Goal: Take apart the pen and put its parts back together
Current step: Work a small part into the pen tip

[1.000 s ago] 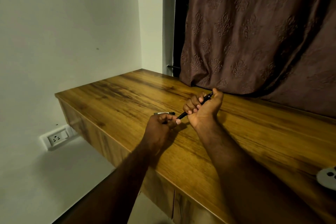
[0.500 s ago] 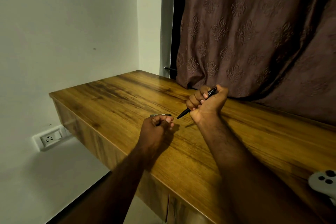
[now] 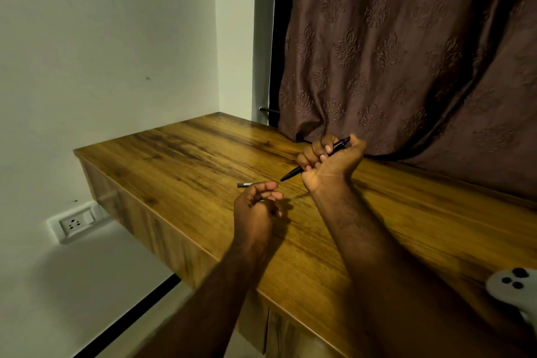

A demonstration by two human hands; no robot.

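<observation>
Though gripped, pen (image 3: pixel 315 159) tip down-left

Right hand (image 3: pixel 331 163): raised above the desk (image 3: pixel 186 160), palm toward the camera, fingers (image 3: pixel 312 154) curled into a fist around the pen (image 3: pixel 315 160), thumb uppermost. Left hand (image 3: pixel 255 209): lower and nearer the desk's front edge, back toward the camera, fingers loosely curled, holding nothing discernible. Both forearms bare, reaching forward over the desk.

Right hand (image 3: pixel 331 163) fisted round black pen (image 3: pixel 315 160), tip down-left; left hand (image 3: pixel 257 206) loosely curled over wooden desk (image 3: pixel 174 160)
</observation>
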